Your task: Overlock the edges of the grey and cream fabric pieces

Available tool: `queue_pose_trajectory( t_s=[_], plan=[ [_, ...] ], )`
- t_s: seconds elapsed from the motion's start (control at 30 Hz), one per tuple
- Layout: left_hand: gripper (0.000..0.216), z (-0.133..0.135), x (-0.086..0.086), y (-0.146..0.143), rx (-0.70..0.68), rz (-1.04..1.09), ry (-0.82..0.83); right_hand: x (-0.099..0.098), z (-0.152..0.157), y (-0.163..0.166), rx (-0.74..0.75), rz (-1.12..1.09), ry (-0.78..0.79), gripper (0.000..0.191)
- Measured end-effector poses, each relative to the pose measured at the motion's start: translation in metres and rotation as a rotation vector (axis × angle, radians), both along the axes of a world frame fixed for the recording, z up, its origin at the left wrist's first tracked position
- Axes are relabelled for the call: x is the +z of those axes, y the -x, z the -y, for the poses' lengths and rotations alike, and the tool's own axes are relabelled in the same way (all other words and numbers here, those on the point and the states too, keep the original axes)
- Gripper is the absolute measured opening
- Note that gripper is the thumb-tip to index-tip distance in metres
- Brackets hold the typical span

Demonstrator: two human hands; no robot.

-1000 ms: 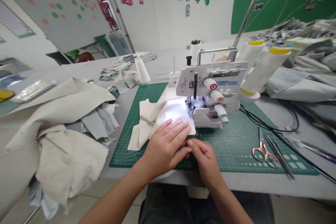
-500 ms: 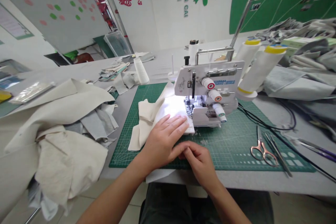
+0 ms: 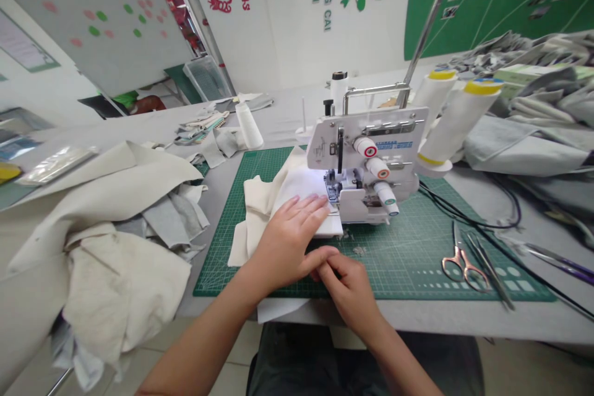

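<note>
Cream fabric lies on the bed of a white overlock machine, its right part under the lit presser foot. Flat on that fabric rests my left hand, fingers stretched toward the foot and thumb pointing right. Just in front of the machine bed is my right hand, closed, with its fingers curled in and its thumb tip touching the left thumb. Whatever its fingertips may pinch is hidden. A narrow strip of the white machine plate shows beside my left fingers.
A green cutting mat lies beneath the machine. Scissors and tweezers are at right, near black cables. Cream and grey cloth is heaped at left. Thread cones stand behind the machine; a white cone stands farther left.
The fabric edge has slid a little away from me, toward the foot, baring more of the plate. My left hand has shifted slightly with it; the right stays closed beside the left thumb.
</note>
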State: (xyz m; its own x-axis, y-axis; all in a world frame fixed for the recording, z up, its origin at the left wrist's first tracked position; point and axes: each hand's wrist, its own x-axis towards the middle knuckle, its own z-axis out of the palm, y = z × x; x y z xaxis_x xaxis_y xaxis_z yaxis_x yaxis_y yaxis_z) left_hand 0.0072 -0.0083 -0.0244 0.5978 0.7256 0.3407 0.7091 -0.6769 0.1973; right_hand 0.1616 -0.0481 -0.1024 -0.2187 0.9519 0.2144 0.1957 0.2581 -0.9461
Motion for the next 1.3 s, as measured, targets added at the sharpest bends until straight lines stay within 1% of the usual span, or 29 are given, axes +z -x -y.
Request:
queue_pose_trajectory(
  t_s=[0.13,0.77,0.9,1.0,1.07,1.17,1.23,1.3],
  plan=[
    [0.058,-0.003,0.002,-0.002,0.013,-0.005,0.017,0.001,0.000,0.000,0.004,0.026,0.013,0.033],
    [0.068,-0.010,0.004,-0.010,0.104,-0.005,-0.017,0.003,0.000,0.001,0.026,0.033,-0.023,0.031],
    [0.071,-0.011,0.005,-0.010,0.099,0.009,0.013,0.004,0.001,0.002,-0.003,0.027,-0.077,0.022],
    [0.071,-0.009,0.006,-0.006,0.068,0.097,0.091,0.004,0.002,0.005,0.023,0.015,-0.144,0.016],
    [0.069,-0.008,0.009,-0.001,0.066,0.197,0.162,0.003,0.002,0.010,0.087,0.001,-0.169,0.027],
    [0.061,-0.009,0.015,0.007,0.099,0.359,0.271,0.003,0.002,0.021,0.145,-0.019,-0.153,0.047],
    [0.054,-0.014,0.019,0.012,0.109,0.461,0.350,0.004,0.001,0.030,0.165,-0.039,-0.128,0.056],
    [0.050,-0.023,0.024,0.016,0.109,0.581,0.449,0.008,-0.001,0.039,0.190,-0.057,-0.101,0.060]
  ],
)
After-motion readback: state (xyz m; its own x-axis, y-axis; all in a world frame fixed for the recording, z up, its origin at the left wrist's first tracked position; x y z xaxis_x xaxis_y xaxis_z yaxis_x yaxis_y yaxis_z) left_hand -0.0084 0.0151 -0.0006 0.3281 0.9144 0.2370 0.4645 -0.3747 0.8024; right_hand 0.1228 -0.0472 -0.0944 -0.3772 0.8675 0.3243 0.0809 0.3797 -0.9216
